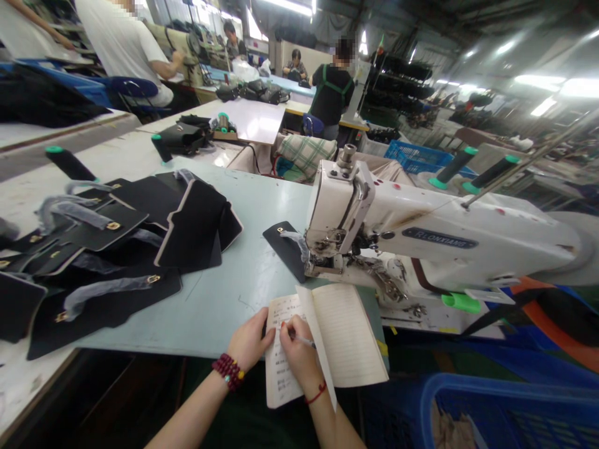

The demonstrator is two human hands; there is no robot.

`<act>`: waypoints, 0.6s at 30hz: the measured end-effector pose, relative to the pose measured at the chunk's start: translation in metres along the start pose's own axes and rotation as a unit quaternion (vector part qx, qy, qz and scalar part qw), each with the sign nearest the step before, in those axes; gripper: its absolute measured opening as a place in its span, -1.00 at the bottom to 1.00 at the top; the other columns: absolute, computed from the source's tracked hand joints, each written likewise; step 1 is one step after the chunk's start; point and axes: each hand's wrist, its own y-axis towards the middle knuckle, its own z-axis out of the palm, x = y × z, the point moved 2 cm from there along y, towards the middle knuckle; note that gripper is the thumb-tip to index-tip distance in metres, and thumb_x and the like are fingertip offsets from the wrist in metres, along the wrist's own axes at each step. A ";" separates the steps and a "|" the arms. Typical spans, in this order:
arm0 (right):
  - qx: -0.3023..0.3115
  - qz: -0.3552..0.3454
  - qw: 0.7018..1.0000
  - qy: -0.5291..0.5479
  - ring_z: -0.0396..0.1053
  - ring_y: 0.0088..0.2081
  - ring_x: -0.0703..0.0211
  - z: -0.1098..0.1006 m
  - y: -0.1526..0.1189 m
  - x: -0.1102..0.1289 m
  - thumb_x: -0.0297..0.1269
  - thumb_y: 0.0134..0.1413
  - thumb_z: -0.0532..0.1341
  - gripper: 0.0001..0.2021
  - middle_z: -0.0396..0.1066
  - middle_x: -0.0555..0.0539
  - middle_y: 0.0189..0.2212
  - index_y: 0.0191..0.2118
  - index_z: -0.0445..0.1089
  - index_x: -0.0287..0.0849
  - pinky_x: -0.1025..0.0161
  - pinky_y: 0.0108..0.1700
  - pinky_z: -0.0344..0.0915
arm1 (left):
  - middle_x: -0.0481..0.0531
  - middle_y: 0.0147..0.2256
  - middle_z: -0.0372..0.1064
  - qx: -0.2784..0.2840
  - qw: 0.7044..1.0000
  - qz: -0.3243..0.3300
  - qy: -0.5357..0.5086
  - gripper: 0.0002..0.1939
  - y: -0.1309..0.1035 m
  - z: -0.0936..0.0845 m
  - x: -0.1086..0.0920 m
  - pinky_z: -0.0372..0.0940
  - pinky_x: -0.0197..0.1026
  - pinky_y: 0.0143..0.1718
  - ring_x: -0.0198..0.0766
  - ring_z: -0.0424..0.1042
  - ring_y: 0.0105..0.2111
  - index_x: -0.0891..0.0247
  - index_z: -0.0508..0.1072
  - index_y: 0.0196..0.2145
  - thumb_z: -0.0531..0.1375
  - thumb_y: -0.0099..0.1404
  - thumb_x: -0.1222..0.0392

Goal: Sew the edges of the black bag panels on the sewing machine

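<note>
An open notebook (349, 337) with lined pages lies at the table's front edge, with handwriting on its left page and one leaf standing partly up. My right hand (299, 352) is closed round a pen (304, 340) and rests on the written page. At the notebook's left edge, my left hand (249, 340) grips it with the thumb at the page; the other fingers are partly hidden. Behind the notebook, a black panel with a wrapped handle (284, 246) lies partly under the head of a white sewing machine (421, 224).
Black bag panels (196, 227) with plastic-wrapped handles are piled on the left of the pale green tabletop (224, 305). Black thread cones (70, 163) stand beyond them. A blue crate (468, 386) is at the lower right. Other people sit or stand at tables farther back.
</note>
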 end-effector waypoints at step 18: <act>-0.037 -0.006 0.999 0.026 0.22 -0.47 0.32 0.001 0.002 -0.014 -0.33 0.17 0.09 -0.77 0.22 0.04 -0.56 -0.50 0.17 -0.21 0.37 -0.39 0.14 | 0.05 -0.25 0.44 -0.003 1.000 -0.004 0.002 -0.75 0.000 0.002 0.002 0.15 -0.21 -0.34 -0.13 0.43 -0.28 0.17 0.26 -0.11 0.03 0.24 0.15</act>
